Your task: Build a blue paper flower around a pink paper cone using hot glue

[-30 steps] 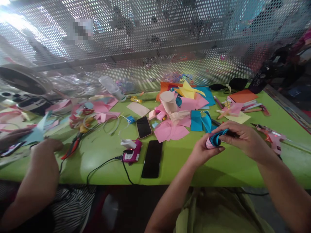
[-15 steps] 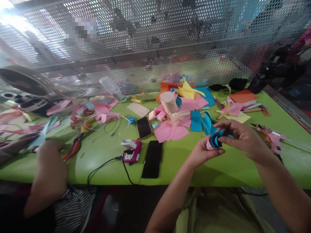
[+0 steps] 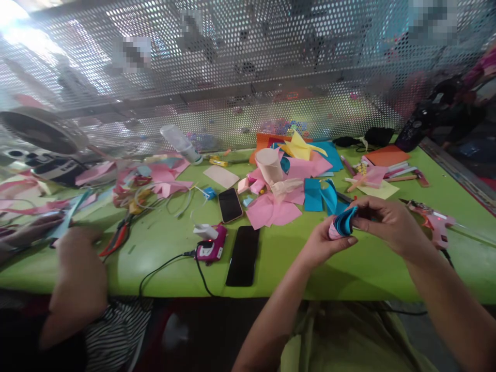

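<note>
Between my hands is a small blue and pink paper roll (image 3: 342, 223), its blue layers curled inside a pink patterned base. My left hand (image 3: 321, 241) is wrapped round the pink base, thumb along the lower side. With thumb and fingers, my right hand (image 3: 384, 221) pinches the outer blue edge on the right. Just behind them lie folded blue paper pieces (image 3: 313, 194). A pink glue gun (image 3: 440, 227) with a lit red light rests right of my right hand.
Pink sheets (image 3: 273, 211) surround a pale cup-like roll (image 3: 268, 161). Two phones (image 3: 242, 256) (image 3: 230, 204) and a purple power socket (image 3: 211, 248) with cables lie left of my arms. Pliers (image 3: 118, 236) lie near a co-worker's arm (image 3: 79, 263). A perforated metal screen (image 3: 232, 67) stands behind the table.
My right fingers have shifted slightly on the blue edge, and the roll's opening looks flatter and more folded. My left hand keeps its hold in nearly the same place.
</note>
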`<state>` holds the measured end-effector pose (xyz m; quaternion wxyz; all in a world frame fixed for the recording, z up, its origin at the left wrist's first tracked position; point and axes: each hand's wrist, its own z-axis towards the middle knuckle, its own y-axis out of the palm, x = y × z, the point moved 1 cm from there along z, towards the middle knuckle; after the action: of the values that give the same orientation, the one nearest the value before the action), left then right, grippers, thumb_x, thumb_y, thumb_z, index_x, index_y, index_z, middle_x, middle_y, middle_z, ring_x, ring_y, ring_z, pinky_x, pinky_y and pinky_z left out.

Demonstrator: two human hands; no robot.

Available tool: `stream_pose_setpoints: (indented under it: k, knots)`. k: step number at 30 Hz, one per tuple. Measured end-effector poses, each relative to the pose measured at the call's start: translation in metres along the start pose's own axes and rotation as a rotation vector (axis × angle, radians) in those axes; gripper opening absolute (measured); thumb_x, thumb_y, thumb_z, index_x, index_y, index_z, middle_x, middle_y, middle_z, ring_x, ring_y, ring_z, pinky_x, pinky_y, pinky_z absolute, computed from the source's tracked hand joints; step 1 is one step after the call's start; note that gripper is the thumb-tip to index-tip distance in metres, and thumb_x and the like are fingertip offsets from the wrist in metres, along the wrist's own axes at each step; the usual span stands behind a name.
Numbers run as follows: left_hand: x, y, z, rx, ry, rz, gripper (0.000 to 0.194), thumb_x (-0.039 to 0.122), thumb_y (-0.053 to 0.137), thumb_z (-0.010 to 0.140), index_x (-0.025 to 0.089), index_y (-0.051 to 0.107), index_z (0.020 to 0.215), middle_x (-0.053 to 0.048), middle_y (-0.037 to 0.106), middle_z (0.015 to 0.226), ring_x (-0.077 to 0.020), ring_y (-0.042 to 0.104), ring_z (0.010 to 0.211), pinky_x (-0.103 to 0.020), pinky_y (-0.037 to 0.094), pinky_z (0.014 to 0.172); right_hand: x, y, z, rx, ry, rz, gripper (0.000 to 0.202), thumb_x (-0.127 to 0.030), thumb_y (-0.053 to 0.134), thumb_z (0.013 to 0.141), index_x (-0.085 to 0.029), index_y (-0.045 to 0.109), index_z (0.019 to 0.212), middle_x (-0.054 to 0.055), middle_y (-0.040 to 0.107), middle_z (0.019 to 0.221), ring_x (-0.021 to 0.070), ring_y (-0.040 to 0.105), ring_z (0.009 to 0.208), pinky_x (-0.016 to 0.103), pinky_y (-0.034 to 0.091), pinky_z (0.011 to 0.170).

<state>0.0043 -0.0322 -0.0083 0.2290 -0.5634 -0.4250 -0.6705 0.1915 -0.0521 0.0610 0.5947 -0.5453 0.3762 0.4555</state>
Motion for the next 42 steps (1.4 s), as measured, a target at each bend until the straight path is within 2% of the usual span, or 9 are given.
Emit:
stream_pose_setpoints:
  k: [3,6,8,14,18,29,34,37,42]
  knots:
    - [-0.001,-0.001,-0.002,-0.038,0.027,0.003,0.073,0.064,0.099,0.068,0.017,0.068,0.116,0.002,0.061,0.087,-0.0127,0.052,0.079,-0.027,0.044,0.076,-0.001,0.000,0.000,0.006,-0.014,0.019,0.027,-0.048,0.089,0.082,-0.027,0.080,0.096,0.000,0.072,0.084,0.0196,0.062,0.075,0.034,0.050,0.069]
    - [-0.004,-0.003,-0.004,-0.062,0.059,-0.011,0.073,0.084,0.065,0.092,0.017,0.064,0.119,0.002,0.059,0.079,-0.0113,0.046,0.066,-0.026,0.037,0.063,-0.004,0.001,0.001,0.008,-0.017,0.108,0.027,-0.047,0.091,0.081,-0.027,0.078,0.095,-0.001,0.072,0.082,0.0189,0.064,0.073,0.033,0.053,0.068]
    - [-0.005,-0.004,-0.004,-0.060,0.073,-0.007,0.072,0.085,0.049,0.099,0.016,0.062,0.114,0.002,0.057,0.075,-0.0112,0.043,0.061,-0.027,0.034,0.059,-0.007,0.002,0.001,0.010,-0.015,0.175,0.028,-0.046,0.092,0.081,-0.027,0.079,0.097,0.000,0.075,0.085,0.0197,0.068,0.076,0.034,0.057,0.071]
    - [-0.003,-0.002,-0.002,-0.056,0.041,-0.009,0.069,0.087,0.053,0.097,0.018,0.057,0.103,0.003,0.054,0.073,-0.0099,0.041,0.058,-0.027,0.032,0.057,-0.011,0.002,-0.001,0.009,-0.001,0.279,0.027,-0.041,0.095,0.082,-0.025,0.081,0.099,0.003,0.079,0.091,0.0200,0.072,0.083,0.032,0.060,0.075]
    - [-0.003,-0.001,-0.001,-0.064,0.040,-0.016,0.072,0.089,0.050,0.096,0.018,0.057,0.104,0.003,0.054,0.071,-0.0099,0.040,0.056,-0.028,0.031,0.056,-0.010,0.001,-0.002,-0.027,0.018,0.308,0.019,-0.036,0.093,0.085,-0.026,0.081,0.097,0.001,0.077,0.091,0.0184,0.072,0.085,0.029,0.060,0.078]
    - [-0.003,-0.002,-0.003,-0.029,0.007,-0.021,0.076,0.087,0.056,0.095,0.015,0.063,0.115,0.001,0.061,0.075,-0.0104,0.042,0.058,-0.027,0.032,0.058,-0.020,-0.005,0.002,0.026,0.013,0.208,0.027,-0.041,0.097,0.075,-0.024,0.081,0.088,0.003,0.079,0.088,0.0196,0.070,0.079,0.030,0.059,0.072]
    - [0.000,-0.002,-0.005,-0.024,-0.044,-0.039,0.077,0.085,0.070,0.086,0.015,0.066,0.117,0.000,0.062,0.077,-0.0115,0.047,0.065,-0.027,0.033,0.062,-0.019,-0.007,-0.001,0.002,-0.041,0.089,0.022,-0.045,0.087,0.089,-0.024,0.083,0.098,0.003,0.078,0.091,0.0190,0.068,0.080,0.030,0.056,0.071]
    - [0.001,-0.001,-0.006,-0.008,-0.046,-0.043,0.075,0.085,0.073,0.084,0.016,0.066,0.111,0.000,0.060,0.077,-0.0116,0.048,0.066,-0.026,0.033,0.063,-0.014,-0.005,-0.001,-0.007,-0.060,0.058,0.024,-0.046,0.086,0.090,-0.027,0.084,0.103,0.004,0.078,0.095,0.0203,0.069,0.084,0.031,0.057,0.073]
    - [0.004,0.000,-0.006,0.053,-0.037,-0.034,0.066,0.082,0.072,0.088,0.017,0.063,0.100,0.002,0.058,0.076,-0.0087,0.041,0.062,-0.026,0.029,0.061,-0.012,0.001,-0.005,-0.020,-0.030,0.173,0.033,-0.056,0.076,0.097,-0.030,0.082,0.117,0.005,0.080,0.102,0.0244,0.075,0.089,0.040,0.064,0.081]
